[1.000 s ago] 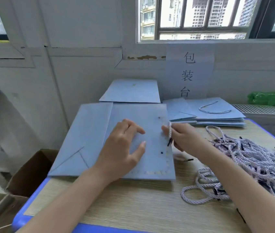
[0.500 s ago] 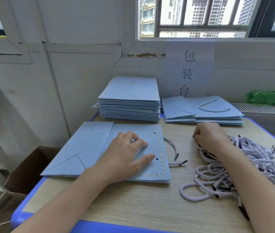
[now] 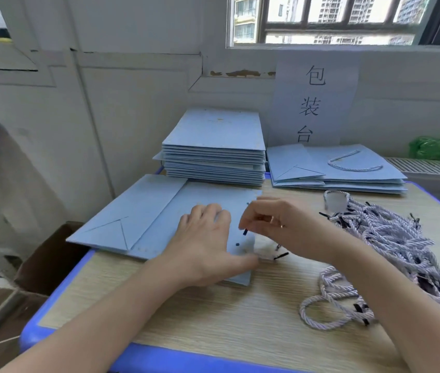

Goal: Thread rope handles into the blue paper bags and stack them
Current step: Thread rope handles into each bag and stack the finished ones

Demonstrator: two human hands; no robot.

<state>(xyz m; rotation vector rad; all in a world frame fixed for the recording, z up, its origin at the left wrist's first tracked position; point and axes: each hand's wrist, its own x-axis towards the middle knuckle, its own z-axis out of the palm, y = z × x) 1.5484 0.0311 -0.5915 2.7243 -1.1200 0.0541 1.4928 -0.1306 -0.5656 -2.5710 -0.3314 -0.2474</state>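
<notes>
The right hand [image 3: 283, 224] fingers pinch a rope handle's black tip [image 3: 245, 232] just above the flat blue bag [image 3: 146, 224] on the bench [image 3: 240, 313]. The left hand [image 3: 208, 243] presses it down, fingers straight.

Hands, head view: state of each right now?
Left hand: open, pressing flat on the blue bag.
Right hand: pinching a rope handle's black tip.
</notes>
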